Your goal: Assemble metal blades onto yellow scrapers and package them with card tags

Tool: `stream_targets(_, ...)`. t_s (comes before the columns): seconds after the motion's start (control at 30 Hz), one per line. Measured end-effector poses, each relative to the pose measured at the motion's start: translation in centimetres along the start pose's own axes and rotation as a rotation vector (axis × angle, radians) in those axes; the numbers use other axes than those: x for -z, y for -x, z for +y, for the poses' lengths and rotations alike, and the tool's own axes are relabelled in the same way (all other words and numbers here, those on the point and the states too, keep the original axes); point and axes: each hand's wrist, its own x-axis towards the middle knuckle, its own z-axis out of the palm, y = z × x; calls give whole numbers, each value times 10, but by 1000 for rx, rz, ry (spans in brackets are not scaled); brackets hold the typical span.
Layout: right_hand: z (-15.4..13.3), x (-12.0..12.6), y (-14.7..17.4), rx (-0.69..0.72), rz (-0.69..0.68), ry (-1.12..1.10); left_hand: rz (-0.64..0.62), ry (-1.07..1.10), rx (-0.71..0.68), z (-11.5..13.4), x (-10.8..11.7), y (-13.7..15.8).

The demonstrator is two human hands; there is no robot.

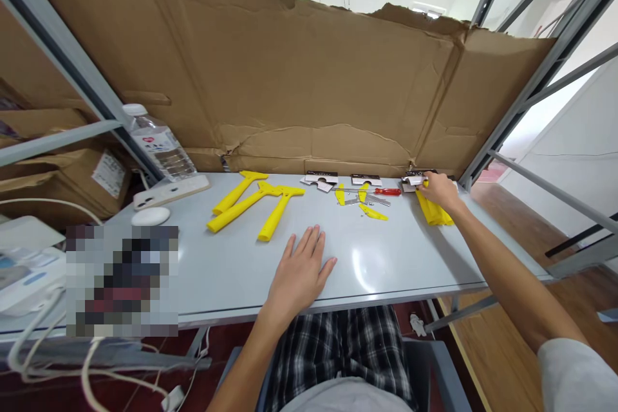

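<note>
The left hand (300, 273) lies flat on the grey tabletop (405, 248), lower centre, fingers slightly apart. At centre right, the right hand (440, 193) touches the yellow plastic pieces (435, 212); whether its fingers grip, I can't tell from here.

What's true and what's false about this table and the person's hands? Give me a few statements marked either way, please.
1. Three yellow T-shaped handles lie left of the red screwdriver. True.
2. The right hand is holding the red screwdriver. False: it is at the yellow pieces near the table's right end.
3. The left hand is palm down with nothing in its grasp. True.
4. The bottle is at the right end. False: it is at the left, next to the power strip.
5. Cardboard stands behind the table. True.
</note>
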Motion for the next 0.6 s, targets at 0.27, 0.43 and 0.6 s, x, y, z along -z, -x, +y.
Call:
stream_targets(0.27, 11, -27, -7, 37, 31, 90, -5, -7, 7, 0, 0, 0)
stream_targets(0.43, 11, -25, 8, 280, 97, 185, 13, 18, -3, -1, -1, 0)
stream_targets(0.6, 8, -37, 22, 476, 93, 293, 30, 18, 3, -1, -3, 1)
